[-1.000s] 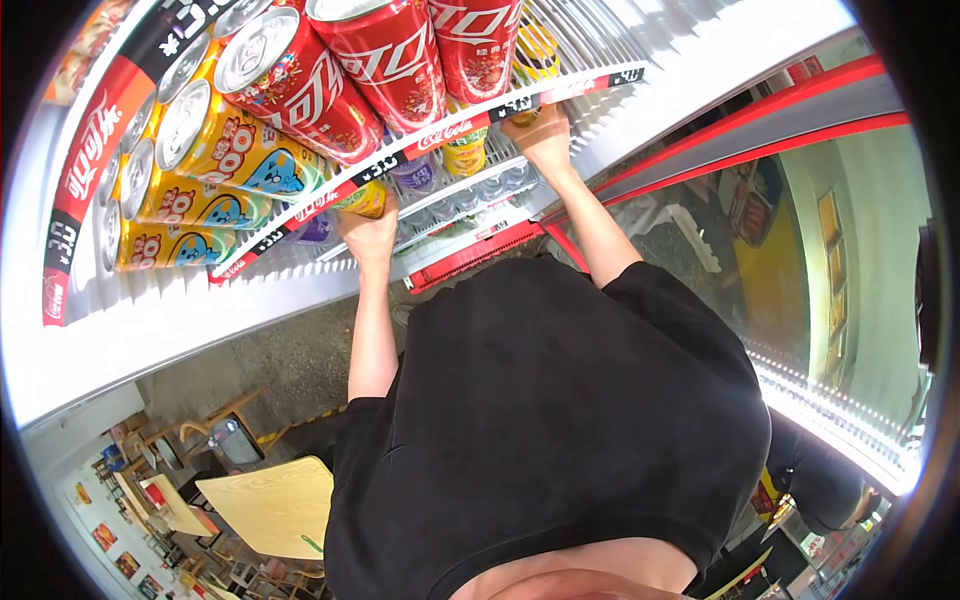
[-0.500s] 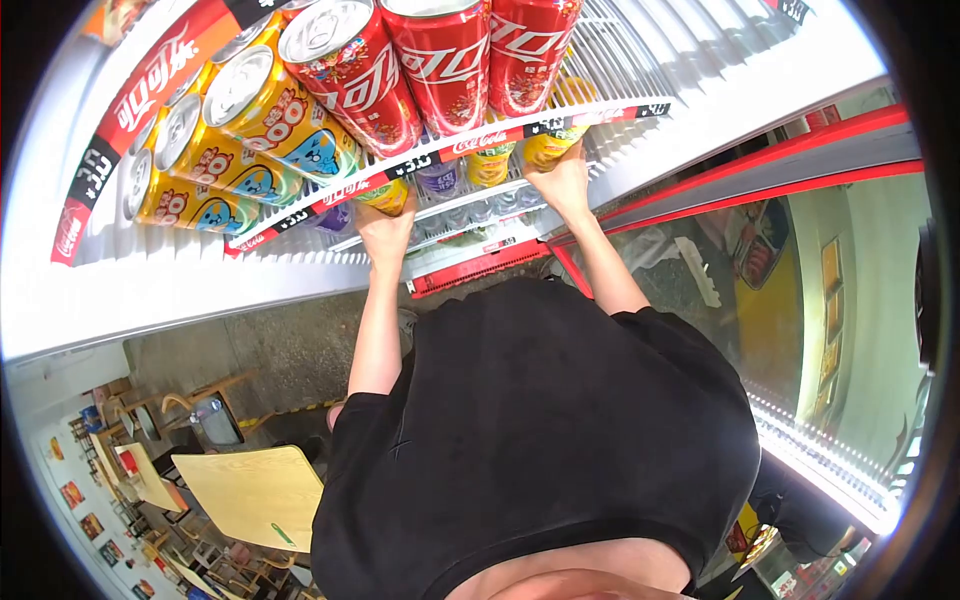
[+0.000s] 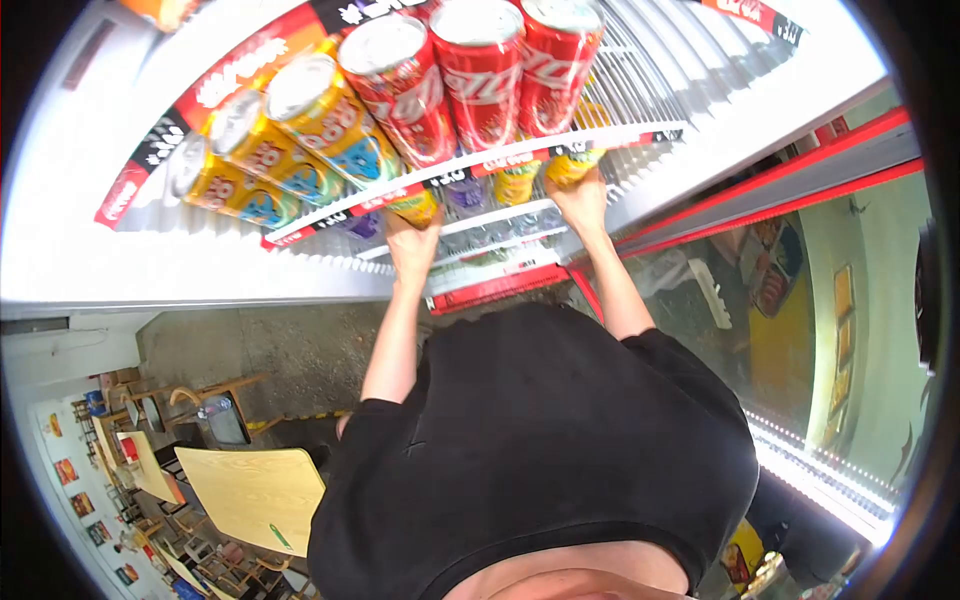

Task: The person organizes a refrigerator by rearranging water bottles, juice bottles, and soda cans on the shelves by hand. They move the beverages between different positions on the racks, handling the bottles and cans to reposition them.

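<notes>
Below the front edge of the upper wire shelf [image 3: 655, 95], my left hand [image 3: 410, 245] is closed round a yellow drink bottle [image 3: 415, 208]. Further right, my right hand [image 3: 580, 205] grips another yellow drink bottle [image 3: 572, 168] from the front. The tops of both bottles are partly hidden by the shelf strip. Between my hands stand a purple drink [image 3: 467, 195] and a third yellow bottle [image 3: 515, 183]. Directly above are red Coca-Cola cans [image 3: 478, 85], with orange cans [image 3: 335, 120] to their left.
A red-framed cooler door [image 3: 760, 185] stands open on the right. Lower in the cooler is a shelf with clear bottles [image 3: 480, 238] and a red strip [image 3: 495, 290]. Behind me at the left are a wooden table [image 3: 250, 490] and chairs [image 3: 222, 418].
The camera view has shifted, so the shelf, cans and hands appear slightly further right and the hands a little lower. Both hands stay on the same yellow bottles.
</notes>
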Demonstrator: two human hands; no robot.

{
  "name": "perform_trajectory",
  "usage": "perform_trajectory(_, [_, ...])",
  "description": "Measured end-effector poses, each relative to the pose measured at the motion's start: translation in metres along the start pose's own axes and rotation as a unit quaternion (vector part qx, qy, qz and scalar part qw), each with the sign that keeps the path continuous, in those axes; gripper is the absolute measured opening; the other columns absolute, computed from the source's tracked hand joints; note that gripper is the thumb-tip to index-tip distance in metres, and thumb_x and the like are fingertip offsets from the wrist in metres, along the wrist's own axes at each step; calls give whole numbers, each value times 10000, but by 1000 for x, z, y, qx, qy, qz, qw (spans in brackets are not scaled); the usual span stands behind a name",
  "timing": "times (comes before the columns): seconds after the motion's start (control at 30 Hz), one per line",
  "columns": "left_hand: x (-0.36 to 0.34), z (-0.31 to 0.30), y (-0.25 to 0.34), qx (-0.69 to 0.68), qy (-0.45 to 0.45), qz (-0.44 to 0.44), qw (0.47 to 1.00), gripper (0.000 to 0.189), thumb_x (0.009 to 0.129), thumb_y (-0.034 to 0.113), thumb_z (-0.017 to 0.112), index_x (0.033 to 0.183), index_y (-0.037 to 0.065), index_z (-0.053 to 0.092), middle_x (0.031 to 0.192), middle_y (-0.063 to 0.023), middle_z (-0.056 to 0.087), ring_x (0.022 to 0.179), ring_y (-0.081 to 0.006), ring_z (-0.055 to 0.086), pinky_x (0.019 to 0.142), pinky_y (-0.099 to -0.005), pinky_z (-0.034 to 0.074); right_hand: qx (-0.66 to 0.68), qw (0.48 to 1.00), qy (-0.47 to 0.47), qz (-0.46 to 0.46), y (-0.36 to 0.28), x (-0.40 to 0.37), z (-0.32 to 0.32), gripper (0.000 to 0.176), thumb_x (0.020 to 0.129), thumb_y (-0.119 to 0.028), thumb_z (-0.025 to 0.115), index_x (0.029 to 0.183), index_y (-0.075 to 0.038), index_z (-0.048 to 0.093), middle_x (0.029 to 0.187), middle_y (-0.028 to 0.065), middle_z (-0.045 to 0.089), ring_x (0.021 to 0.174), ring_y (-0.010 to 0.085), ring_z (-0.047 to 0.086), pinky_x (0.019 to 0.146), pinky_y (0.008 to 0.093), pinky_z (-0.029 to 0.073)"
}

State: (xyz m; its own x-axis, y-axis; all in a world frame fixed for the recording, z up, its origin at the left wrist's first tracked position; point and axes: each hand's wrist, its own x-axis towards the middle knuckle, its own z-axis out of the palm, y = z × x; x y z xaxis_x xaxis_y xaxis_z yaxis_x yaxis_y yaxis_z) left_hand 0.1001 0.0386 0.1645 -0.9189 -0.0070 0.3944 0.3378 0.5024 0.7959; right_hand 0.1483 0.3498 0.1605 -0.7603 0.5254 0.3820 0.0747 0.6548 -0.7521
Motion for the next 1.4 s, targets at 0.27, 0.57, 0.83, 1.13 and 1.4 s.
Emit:
perform_trajectory(0.27, [3,-4,12,21,4,52,998,863,806,290,867,1376,-86,340,1065,-345,661,965,-545,655,781,-548,551,1,1000,20,-16,-4,-1,1,776,674,-251,854,1275,93,504,1057,303,648,1012,509,605,917,560,493])
perform_trajectory(0.57, [0,-16,16,5,-31,32,999,788,819,274,838,1354,-104,400,1096,-360,659,1004,-544,647,835,-551,542,25,1000,0,-1,-6,-6,-4,725,728,-258,860,1279,66,519,1132,290,638,1059,484,608,925,526,494])
perform_trajectory(0.83, [-52,-69,66,43,-39,20,998,454,869,128,771,1240,-33,565,1074,-228,661,1023,-421,652,914,-458,527,0,986,150,-77,-23,-40,-44,167,914,-56,702,1031,13,604,1028,176,638,947,345,626,830,412,501])
perform_trajectory(1.13, [-3,-107,152,-35,-173,244,954,280,816,88,817,1035,-9,672,933,-132,685,863,-311,675,771,-386,549,106,924,198,-311,-134,-14,-87,189,971,-10,537,791,29,583,728,130,617,662,262,591,621,369,482])
perform_trajectory(1.4, [64,-165,243,-28,-137,459,877,323,778,51,821,1063,-3,680,1027,-114,710,961,-296,706,814,-423,571,305,886,143,-320,-209,41,-120,211,949,-123,578,1080,41,571,1106,173,587,963,253,579,836,397,525])
